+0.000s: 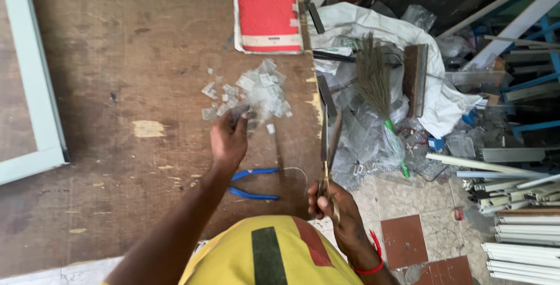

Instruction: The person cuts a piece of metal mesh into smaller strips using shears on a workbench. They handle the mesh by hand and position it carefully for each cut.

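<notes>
the left hand (228, 139) is stretched out over the worn wooden workbench (134, 75), fingers curled loosely with a small ribbed clear plastic piece (244, 117) pinched at the tips. just beyond it lies a loose heap of clear plastic offcuts (256, 92), small squarish scraps, some ridged, scattered towards the far right of the bench top. the right hand (332, 203) is down off the near right edge of the bench, closed around the handles of long metal shears (328, 139), whose thin dull blades point away and stand a little apart. between the two hands, on the wood, rest blue-handled pliers (252, 183), their rubbery grips spread, with a thin wire (294, 171) curving just beside them. a red wristband (373, 259) circles the right wrist. at the far edge sits a red dimpled notebook (267, 14) with taped corners. a pale painted frame (35, 87) lies along the left. off the bench to the right, a straw broom (376, 84) with a green handle lies on crumpled clear plastic bags (364, 139) and a white sack (373, 25), and white aluminium profiles (519, 203) are stacked on the tiled floor.
</notes>
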